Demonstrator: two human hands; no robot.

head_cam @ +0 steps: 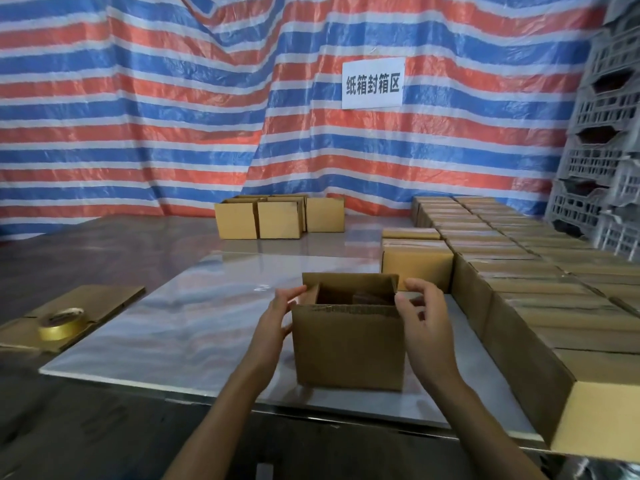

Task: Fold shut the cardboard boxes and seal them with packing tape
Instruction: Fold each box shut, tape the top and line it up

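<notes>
The open box (348, 344) stands on the table (194, 323). Your left grip (277, 317) rests flat-fingered against it. Whether the right grip (420, 313) pinches anything, I cannot tell. Uneven pushes could skew the flaps, leaving a gap the tape (61, 323) won't bridge.

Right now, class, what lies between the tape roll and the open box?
Head view: from tape roll, bare glossy tabletop, then the left hand at the open box.
</notes>
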